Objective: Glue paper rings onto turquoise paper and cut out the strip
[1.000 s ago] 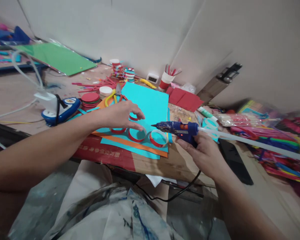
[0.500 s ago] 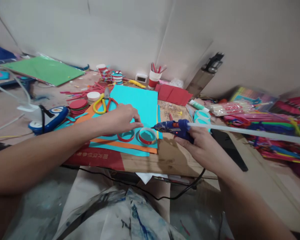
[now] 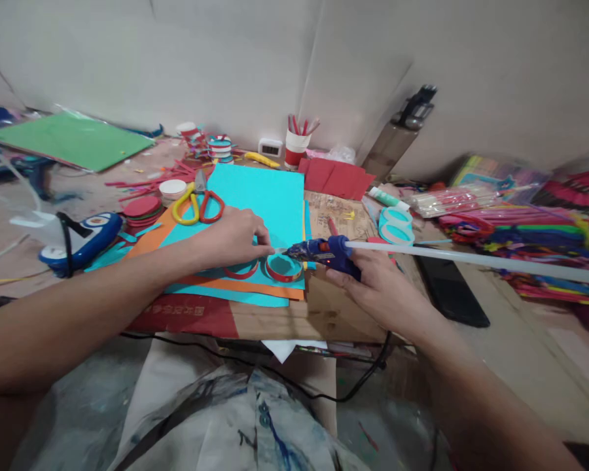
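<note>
My right hand [image 3: 373,278] is wrapped round a blue glue gun [image 3: 328,254] with a long white glue stick [image 3: 471,260] out of its back. The gun's nozzle is over a red-rimmed ring [image 3: 284,268] on turquoise sheets [image 3: 260,196]. My left hand [image 3: 235,239] is above the sheets, its fingers pinched near the nozzle; what they hold is too small to make out. A second red-rimmed ring [image 3: 241,270] lies below my left hand, partly covered by it. An orange sheet [image 3: 255,290] shows beneath the turquoise ones.
Scissors [image 3: 199,204], red discs [image 3: 141,208] and a blue tape-like device [image 3: 86,242] are at the left. Behind are a cup of red sticks [image 3: 297,144] and red paper [image 3: 338,178]. Turquoise rings [image 3: 395,226], a black phone [image 3: 451,291] and pipe cleaners [image 3: 525,229] lie at the right.
The view has shifted slightly. The glue gun's nozzle has moved left over the right-hand ring, closer to my left fingertips.
</note>
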Demonstrator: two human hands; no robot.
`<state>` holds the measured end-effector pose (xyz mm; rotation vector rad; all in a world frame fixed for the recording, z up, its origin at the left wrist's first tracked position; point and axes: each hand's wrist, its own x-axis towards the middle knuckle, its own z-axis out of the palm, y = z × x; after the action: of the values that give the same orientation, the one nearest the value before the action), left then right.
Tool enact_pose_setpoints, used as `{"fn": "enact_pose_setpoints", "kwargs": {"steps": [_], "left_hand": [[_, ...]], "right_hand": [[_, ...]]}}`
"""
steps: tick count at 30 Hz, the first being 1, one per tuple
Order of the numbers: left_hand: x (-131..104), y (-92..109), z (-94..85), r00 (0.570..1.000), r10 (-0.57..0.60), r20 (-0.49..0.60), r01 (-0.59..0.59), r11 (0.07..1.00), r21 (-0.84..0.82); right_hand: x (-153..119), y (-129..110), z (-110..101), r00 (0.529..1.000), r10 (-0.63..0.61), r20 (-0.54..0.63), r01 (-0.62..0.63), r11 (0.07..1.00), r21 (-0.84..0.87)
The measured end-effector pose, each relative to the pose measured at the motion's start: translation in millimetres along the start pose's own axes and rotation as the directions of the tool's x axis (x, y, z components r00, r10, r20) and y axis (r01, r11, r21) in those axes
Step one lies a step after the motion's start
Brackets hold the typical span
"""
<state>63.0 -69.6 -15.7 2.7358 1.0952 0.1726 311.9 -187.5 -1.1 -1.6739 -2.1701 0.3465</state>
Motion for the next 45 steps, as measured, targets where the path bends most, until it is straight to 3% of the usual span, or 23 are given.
{"fn": "enact_pose_setpoints", "kwargs": {"steps": [17, 31, 34, 38, 42, 45], "left_hand": [[1.7, 5.5, -1.8, 0.996, -0.044, 0.079, 0.046, 0.999, -0.025], [-1.1, -2.8, 2.8, 1.0, -0.015, 0.001, 0.015, 0.999, -0.049], [-3.4, -10.0, -2.7, 0.992, -0.092, -0.081, 0.085, 0.992, -0.092], [-12.9, -29.7, -21.9, 0.948, -0.234, -0.217, 0.199, 0.965, -0.172], [-24.6, -53.2, -39.8, 0.908, -0.374, -0.192, 0.34, 0.922, -0.188], [-28.8, -68.1, -42.7, 0.887, -0.434, -0.159, 0.411, 0.898, -0.157]], "right_hand": [[1.9, 2.1, -0.7, 1.0, -0.011, -0.019, 0.012, 0.999, 0.041], [2.0, 1.2, 0.6, 1.0, 0.025, -0.003, -0.025, 0.999, 0.028], [1.1, 1.2, 1.1, 0.999, 0.037, 0.018, -0.037, 0.999, 0.014], [-0.1, 1.4, 1.0, 0.999, 0.021, 0.025, -0.022, 0.999, 0.029], [-0.2, 3.9, 2.1, 0.999, 0.009, 0.034, -0.012, 0.997, 0.075], [0.0, 4.7, 3.2, 0.999, 0.026, 0.039, -0.03, 0.995, 0.097]]}}
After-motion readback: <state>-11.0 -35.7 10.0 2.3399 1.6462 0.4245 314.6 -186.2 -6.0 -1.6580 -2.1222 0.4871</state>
